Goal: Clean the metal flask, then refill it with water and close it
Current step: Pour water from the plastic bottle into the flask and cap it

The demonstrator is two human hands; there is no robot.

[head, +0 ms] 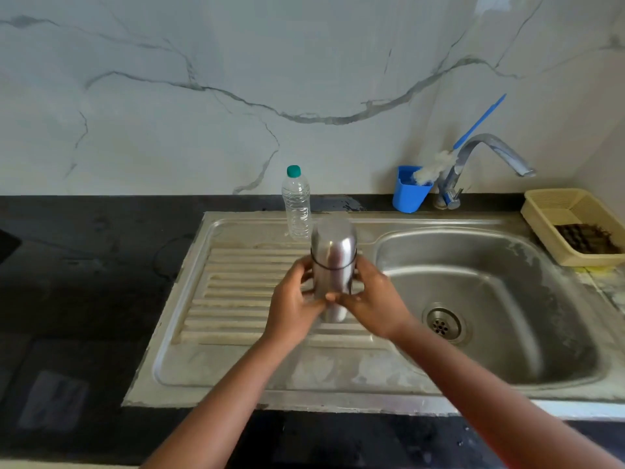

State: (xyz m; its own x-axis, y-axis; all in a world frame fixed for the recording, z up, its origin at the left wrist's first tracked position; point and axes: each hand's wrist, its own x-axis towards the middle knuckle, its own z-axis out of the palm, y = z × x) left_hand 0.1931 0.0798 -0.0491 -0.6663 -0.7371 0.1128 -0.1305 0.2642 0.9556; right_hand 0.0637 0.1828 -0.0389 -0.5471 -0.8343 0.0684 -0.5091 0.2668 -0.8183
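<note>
head view | looks forward-down | close over sink (490,252)

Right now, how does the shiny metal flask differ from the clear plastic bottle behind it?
The shiny metal flask is opaque steel and wider; the clear plastic bottle is see-through and slimmer. The flask is gripped by the left hand and right hand; the bottle stands untouched, wearing a green cap. Both are upright and closed.
</note>
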